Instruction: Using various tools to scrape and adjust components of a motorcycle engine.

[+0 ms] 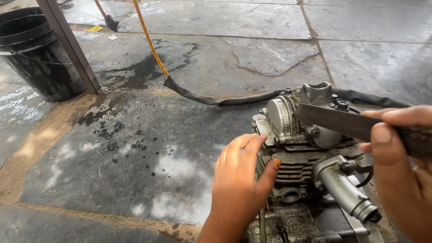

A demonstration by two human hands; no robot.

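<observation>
Behind engine (306,182): black hose (213,98), bucket (35,56), post (68,41).

The left hand (242,181) reaches in from the near edge, forearm rising from below, wrist straight. Its fingers (241,148) lie together and extend toward the far right, slightly curled, with the thumb spread apart below them. The right hand (425,167) comes in from the near right corner, back of the hand mostly hidden, fingers wrapped closed in a grip and the thumb pressed along the top.
</observation>
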